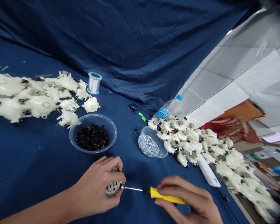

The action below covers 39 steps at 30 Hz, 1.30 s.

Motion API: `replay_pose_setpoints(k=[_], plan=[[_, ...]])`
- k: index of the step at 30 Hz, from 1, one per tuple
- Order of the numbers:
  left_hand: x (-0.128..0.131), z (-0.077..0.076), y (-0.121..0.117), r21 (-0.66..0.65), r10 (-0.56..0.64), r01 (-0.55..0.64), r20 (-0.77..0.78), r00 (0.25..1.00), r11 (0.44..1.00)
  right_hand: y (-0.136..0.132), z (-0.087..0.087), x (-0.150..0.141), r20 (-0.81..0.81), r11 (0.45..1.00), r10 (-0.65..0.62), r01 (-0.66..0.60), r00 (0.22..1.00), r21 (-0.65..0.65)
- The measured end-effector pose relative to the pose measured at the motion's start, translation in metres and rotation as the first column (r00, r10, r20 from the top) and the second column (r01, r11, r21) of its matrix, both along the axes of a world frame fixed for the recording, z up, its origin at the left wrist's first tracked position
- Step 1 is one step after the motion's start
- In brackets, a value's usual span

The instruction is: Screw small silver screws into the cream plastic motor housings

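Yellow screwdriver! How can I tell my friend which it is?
On the dark blue cloth, find the clear bowl of black pieces. Below it, the right hand grips the screwdriver: yellow handle, thin metal shaft touching a small round part in the left hand.

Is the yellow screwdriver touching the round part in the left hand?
Touching: the head view shows the tip of the yellow screwdriver on a screw in the round part.
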State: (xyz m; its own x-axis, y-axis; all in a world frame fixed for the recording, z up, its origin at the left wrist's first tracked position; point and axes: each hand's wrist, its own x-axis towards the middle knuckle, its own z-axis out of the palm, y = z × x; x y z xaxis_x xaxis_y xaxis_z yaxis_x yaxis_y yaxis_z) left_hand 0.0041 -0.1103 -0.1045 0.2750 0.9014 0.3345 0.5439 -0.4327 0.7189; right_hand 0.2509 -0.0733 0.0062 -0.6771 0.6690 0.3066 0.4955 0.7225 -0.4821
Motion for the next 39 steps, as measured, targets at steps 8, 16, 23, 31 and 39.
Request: replay_pose_setpoints(k=[8,16,23,31,39], plan=[[-0.001,0.0,0.001,-0.011,-0.003,0.003,-0.012,1.0,1.0,-0.002,-0.002,-0.016,0.081,0.995,0.069,-0.074,0.994,0.071],[-0.001,0.0,0.0,-0.017,0.01,-0.01,0.014,1.0,1.0,-0.004,0.004,-0.021,0.099,0.995,0.059,-0.067,0.993,0.072],[-0.001,-0.002,0.0,-0.007,0.017,-0.017,0.022,1.0,1.0,-0.007,0.007,-0.018,0.129,0.991,0.085,-0.097,0.988,0.088],[-0.001,-0.003,0.001,0.013,0.015,-0.015,0.022,1.0,1.0,-0.004,0.019,-0.032,0.229,0.97,0.169,-0.203,0.959,0.136],[0.001,-0.003,-0.001,0.015,0.035,-0.035,0.007,0.999,0.999,-0.007,0.04,-0.061,0.677,0.739,0.164,-0.544,0.717,0.397]])
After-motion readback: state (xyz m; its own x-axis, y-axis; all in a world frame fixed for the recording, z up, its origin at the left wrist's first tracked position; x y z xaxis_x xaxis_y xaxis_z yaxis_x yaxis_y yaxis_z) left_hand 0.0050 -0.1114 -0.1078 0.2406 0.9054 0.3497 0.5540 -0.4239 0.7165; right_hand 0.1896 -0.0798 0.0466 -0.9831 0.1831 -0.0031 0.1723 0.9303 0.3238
